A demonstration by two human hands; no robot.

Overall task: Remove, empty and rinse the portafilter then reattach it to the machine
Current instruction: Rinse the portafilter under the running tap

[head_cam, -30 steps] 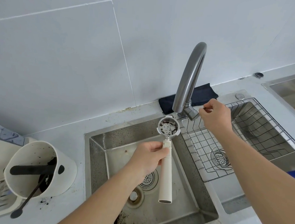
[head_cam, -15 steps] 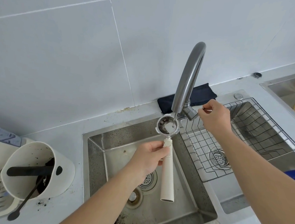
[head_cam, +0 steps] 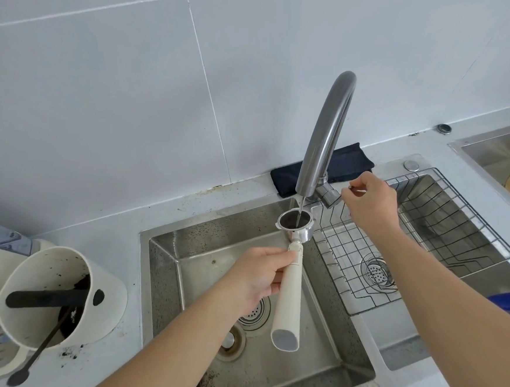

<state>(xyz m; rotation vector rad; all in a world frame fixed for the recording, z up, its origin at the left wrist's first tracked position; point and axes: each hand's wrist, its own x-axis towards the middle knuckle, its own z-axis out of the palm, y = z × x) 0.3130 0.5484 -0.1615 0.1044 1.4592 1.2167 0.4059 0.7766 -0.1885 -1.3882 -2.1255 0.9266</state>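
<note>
Knock box: white tub well to the left of the left hand's grip, tilted; a black bar crosses its mouth, dark coffee grounds lie inside, and a black spoon-like tool leans out over its rim
Sink: steel basin beneath the grip; round drain strainer and dark specks on its floor
Wire basket: rack in the second basin, under the right forearm; a drain strainer shows beneath it
Portafilter: cream handle slanting down towards the camera; metal basket at the far end, beyond the grip, mouth up under the faucet spout; a thin stream of water falls into it; inside looks dark
Left hand: wrapped closed around the upper handle, just below the metal neck
Right hand: fingers pinched on the faucet's lever, just right of the spout base
Cloth: dark folded cloth behind the faucet, beyond both hands
</note>
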